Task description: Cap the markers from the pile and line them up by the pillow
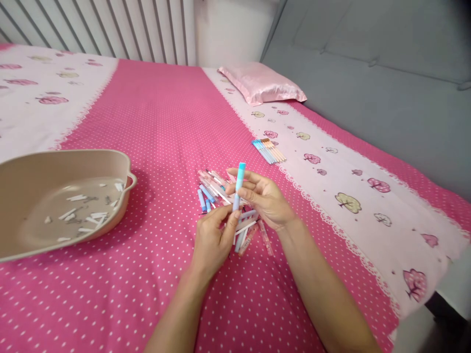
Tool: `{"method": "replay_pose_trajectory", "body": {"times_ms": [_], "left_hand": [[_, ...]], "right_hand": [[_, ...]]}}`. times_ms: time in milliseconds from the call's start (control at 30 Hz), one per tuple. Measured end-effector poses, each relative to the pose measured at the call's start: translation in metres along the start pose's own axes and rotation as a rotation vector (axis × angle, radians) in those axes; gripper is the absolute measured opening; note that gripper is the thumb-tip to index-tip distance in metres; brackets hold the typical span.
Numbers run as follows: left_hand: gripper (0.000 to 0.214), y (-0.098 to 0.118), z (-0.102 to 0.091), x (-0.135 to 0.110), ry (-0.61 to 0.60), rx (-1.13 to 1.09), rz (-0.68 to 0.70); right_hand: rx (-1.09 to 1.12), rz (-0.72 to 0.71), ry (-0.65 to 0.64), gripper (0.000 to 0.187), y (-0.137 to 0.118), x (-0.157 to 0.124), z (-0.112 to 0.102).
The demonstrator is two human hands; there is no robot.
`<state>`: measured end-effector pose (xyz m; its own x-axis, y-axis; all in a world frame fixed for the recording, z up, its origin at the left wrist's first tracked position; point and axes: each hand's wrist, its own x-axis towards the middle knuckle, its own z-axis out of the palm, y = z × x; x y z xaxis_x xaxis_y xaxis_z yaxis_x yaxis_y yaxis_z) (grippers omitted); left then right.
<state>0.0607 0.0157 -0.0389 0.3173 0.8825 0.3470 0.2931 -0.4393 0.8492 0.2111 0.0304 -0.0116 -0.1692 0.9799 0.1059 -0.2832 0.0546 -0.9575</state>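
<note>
A pen point(240, 177) with a turquoise cap and a pale lilac barrel stands nearly upright between my hands. My left hand point(214, 234) pinches its lower end between thumb and fingers. Around its middle, the thumb and fingers of my right hand point(265, 197) close on the barrel. Beneath both hands lies a loose pile of pen parts point(211, 185), with pink, blue, white and clear pieces; my hands cover some of it. Beyond my right hand, several pens point(268, 151) with blue and brown caps rest side by side in a row.
On the left sits a beige basin point(69, 164) holding small white and grey pieces point(96, 217). The bed has a pink dotted cover point(162, 117). A pink pillow point(263, 83) lies at the back, against a grey headboard point(368, 88).
</note>
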Motion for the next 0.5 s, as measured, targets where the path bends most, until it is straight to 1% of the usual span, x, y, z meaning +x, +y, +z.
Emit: {"method": "replay_pose_trajectory", "body": {"times_ms": [167,267,400,500], "left_hand": [[0.018,0.0013,0.0009,-0.0001,0.086,-0.023,-0.068],[0.019,0.0019,0.0018,0.0003,0.130,-0.034,-0.120],[0.020,0.0009,0.0022,0.0004,0.129,-0.033,-0.171],[0.019,0.0004,0.0020,0.0003,0.131,-0.064,-0.179]], "right_hand": [[0.000,0.027,0.071,0.043,-0.0016,-0.0005,0.0027],[0.003,0.046,0.069,0.044,-0.0010,-0.0010,0.0034],[0.000,0.054,0.052,0.041,0.0004,-0.0014,0.0032],[0.001,0.041,0.036,0.038,0.0005,-0.0014,0.0029]]}}
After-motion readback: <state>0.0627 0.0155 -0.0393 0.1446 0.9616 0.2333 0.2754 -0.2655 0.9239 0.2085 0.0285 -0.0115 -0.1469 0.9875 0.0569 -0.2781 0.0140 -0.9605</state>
